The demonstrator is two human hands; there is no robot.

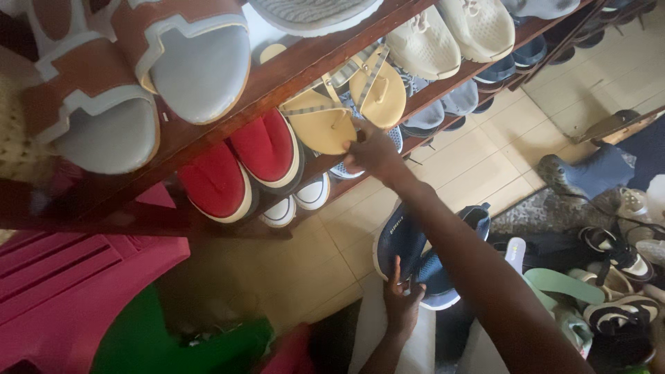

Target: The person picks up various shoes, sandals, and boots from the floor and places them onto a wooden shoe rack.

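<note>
The right hand [374, 154] pinches the heel of a yellow sandal [320, 123] on the wooden rack [273, 77], its twin [379, 90] at two o'clock. The left hand [403, 299] grips a navy sneaker [402, 239] on the tiled floor [478, 163] at six o'clock.

Single head-worn view, looking steeply down, tilted, close to wooden shoe rack [277, 76] and tiled floor [478, 159]

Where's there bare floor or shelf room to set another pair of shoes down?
Free: the tiled floor between the wooden rack and the shoe pile, and the tiles under the red slip-ons. Crowded: every shelf, where the right hand touches the yellow sandals, and the pile beside the left hand on the blue sneakers.
</note>
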